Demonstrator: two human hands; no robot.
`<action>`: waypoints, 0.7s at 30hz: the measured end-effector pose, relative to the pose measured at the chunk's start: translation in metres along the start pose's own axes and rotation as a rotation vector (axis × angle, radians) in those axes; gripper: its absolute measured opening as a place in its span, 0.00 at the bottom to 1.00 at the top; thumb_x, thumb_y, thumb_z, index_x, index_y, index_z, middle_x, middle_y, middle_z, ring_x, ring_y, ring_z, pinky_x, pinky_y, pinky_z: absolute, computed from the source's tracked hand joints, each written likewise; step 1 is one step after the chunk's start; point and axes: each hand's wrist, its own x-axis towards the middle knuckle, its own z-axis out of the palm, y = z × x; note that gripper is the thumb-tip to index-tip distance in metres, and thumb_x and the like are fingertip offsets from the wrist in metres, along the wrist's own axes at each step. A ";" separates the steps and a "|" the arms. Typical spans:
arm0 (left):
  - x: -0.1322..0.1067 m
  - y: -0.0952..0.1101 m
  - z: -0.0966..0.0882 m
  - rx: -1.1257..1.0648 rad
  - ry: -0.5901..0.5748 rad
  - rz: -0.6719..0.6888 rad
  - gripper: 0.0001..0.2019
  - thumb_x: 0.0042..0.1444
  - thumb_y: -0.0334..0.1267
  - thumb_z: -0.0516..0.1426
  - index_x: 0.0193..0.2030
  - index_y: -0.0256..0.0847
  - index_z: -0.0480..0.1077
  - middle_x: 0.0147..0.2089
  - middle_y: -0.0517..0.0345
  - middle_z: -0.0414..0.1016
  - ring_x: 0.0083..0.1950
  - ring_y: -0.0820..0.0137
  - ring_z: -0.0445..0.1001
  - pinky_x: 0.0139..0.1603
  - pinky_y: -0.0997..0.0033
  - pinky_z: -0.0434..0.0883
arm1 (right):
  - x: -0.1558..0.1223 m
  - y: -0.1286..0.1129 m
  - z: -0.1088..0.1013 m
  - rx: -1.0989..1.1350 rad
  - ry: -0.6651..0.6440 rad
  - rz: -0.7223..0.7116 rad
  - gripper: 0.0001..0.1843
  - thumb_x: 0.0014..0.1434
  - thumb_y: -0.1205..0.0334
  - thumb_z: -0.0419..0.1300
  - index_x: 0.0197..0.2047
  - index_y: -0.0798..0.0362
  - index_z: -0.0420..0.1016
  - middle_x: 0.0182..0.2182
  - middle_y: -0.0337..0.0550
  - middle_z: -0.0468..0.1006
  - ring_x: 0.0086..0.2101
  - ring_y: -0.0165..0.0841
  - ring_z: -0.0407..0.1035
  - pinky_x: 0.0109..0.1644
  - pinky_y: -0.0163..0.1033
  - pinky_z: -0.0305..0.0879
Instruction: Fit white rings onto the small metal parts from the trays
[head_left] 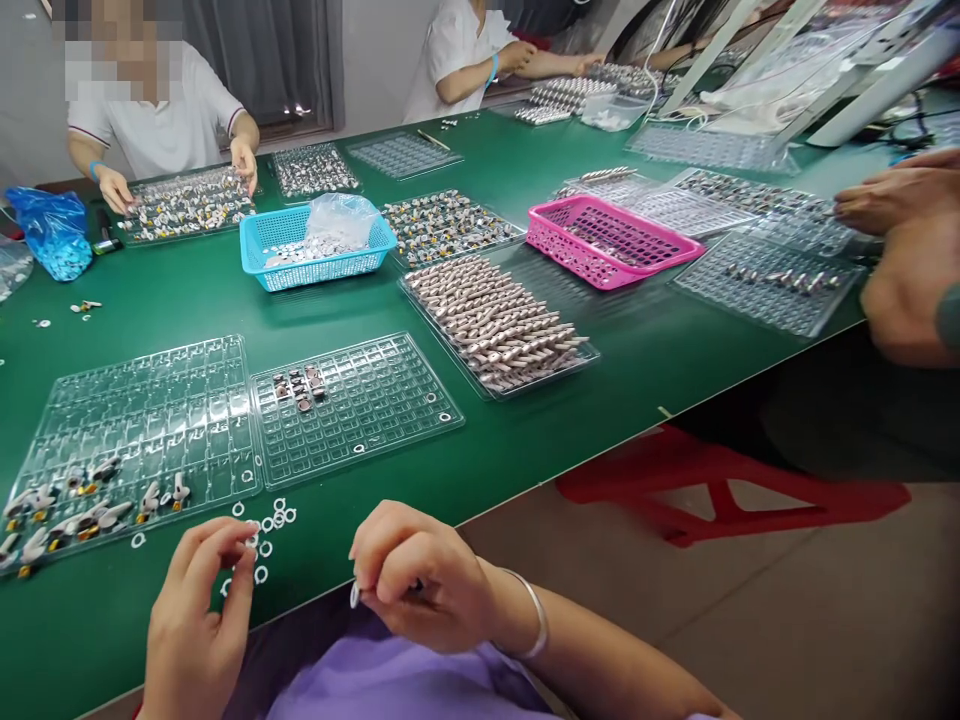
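My left hand (196, 620) hovers at the near table edge, thumb and fingers pinched on a small white ring (251, 541). Several more white rings (271, 520) lie scattered just beyond it on the green table (645, 350). My right hand (420, 578) is curled closed at the table edge, pinching a small white part (354, 594); a silver bangle sits on its wrist. In front of my hands lie two clear plastic trays: the left tray (150, 420) holds several small white-and-metal parts at its near corner, the right tray (352, 405) holds a few dark round parts.
A tray of pinkish-grey parts (499, 325) lies mid-table, with a blue basket (315, 245) and a pink basket (607, 240) beyond. Other people work at trays across the table and at the right edge. A red stool (720, 480) stands on the floor to the right.
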 end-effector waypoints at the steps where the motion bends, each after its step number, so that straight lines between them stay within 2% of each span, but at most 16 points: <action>1: 0.001 0.000 -0.001 0.018 -0.012 -0.035 0.09 0.60 0.32 0.57 0.47 0.43 0.72 0.43 0.55 0.72 0.36 0.71 0.75 0.30 0.78 0.70 | -0.001 0.001 0.001 0.004 0.009 0.019 0.08 0.60 0.72 0.57 0.39 0.51 0.63 0.32 0.42 0.74 0.34 0.30 0.71 0.38 0.34 0.73; 3: 0.003 0.007 0.000 -0.068 -0.089 -0.058 0.11 0.60 0.36 0.58 0.49 0.45 0.73 0.43 0.56 0.74 0.35 0.71 0.76 0.31 0.78 0.72 | -0.003 0.002 0.003 -0.006 0.012 0.054 0.09 0.59 0.73 0.57 0.40 0.52 0.64 0.33 0.44 0.74 0.35 0.30 0.72 0.38 0.34 0.74; 6: 0.007 0.023 0.006 -0.293 -0.257 -0.100 0.06 0.60 0.39 0.59 0.43 0.48 0.75 0.37 0.60 0.76 0.36 0.70 0.77 0.37 0.77 0.73 | -0.003 0.001 0.005 -0.066 -0.005 0.072 0.10 0.59 0.75 0.57 0.42 0.52 0.64 0.33 0.45 0.75 0.35 0.31 0.72 0.39 0.34 0.73; 9: 0.008 0.033 0.014 -0.457 -0.379 -0.240 0.05 0.61 0.42 0.58 0.39 0.47 0.75 0.36 0.59 0.76 0.38 0.68 0.76 0.39 0.76 0.72 | -0.002 -0.001 0.003 -0.118 -0.036 0.050 0.09 0.61 0.73 0.55 0.43 0.51 0.64 0.33 0.44 0.75 0.34 0.30 0.71 0.37 0.33 0.72; 12: 0.008 0.032 0.018 -0.599 -0.467 -0.385 0.08 0.62 0.44 0.57 0.38 0.46 0.74 0.36 0.58 0.75 0.38 0.67 0.75 0.40 0.75 0.71 | -0.002 -0.002 0.000 -0.154 -0.063 0.042 0.08 0.62 0.72 0.54 0.44 0.51 0.64 0.34 0.44 0.74 0.32 0.30 0.69 0.36 0.32 0.71; 16: 0.008 0.029 0.021 -0.703 -0.496 -0.509 0.09 0.61 0.46 0.58 0.39 0.44 0.73 0.37 0.57 0.74 0.39 0.67 0.73 0.41 0.74 0.70 | -0.002 -0.003 -0.004 -0.204 -0.053 0.078 0.10 0.62 0.72 0.55 0.47 0.53 0.65 0.36 0.46 0.72 0.36 0.31 0.68 0.40 0.33 0.71; 18: 0.010 0.030 0.023 -0.718 -0.486 -0.528 0.09 0.60 0.46 0.59 0.38 0.43 0.73 0.36 0.58 0.74 0.40 0.67 0.72 0.41 0.74 0.70 | -0.001 -0.003 -0.005 -0.245 -0.036 0.096 0.09 0.63 0.71 0.57 0.47 0.54 0.66 0.36 0.46 0.71 0.38 0.32 0.67 0.42 0.34 0.71; 21: 0.011 0.033 0.026 -0.725 -0.462 -0.537 0.08 0.59 0.45 0.60 0.37 0.43 0.73 0.35 0.59 0.73 0.39 0.68 0.72 0.41 0.75 0.70 | -0.002 -0.001 -0.005 -0.253 -0.031 0.125 0.05 0.63 0.69 0.57 0.43 0.53 0.67 0.34 0.44 0.70 0.37 0.31 0.67 0.40 0.33 0.71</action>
